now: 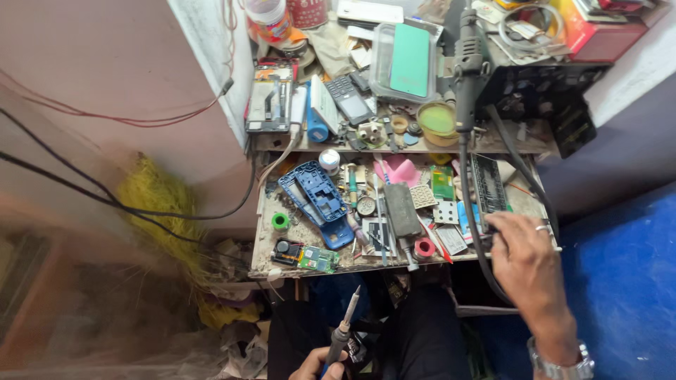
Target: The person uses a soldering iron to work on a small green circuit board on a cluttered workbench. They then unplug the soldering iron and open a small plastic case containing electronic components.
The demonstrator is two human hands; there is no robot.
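Soldering iron (343, 329): bright metal tip, dark matt plastic grip, held in the left hand (318, 366). Right hand (524, 260): polished metal ring and wristwatch (563, 364), resting at the edge of the worn, dusty wooden tray (296, 229). Phone frame (317, 200): smooth blue plastic. Circuit board (317, 259): green, slightly glossy. Cable (470, 204): black, probably rubber-sheathed. Container (403, 62): clear glossy plastic.
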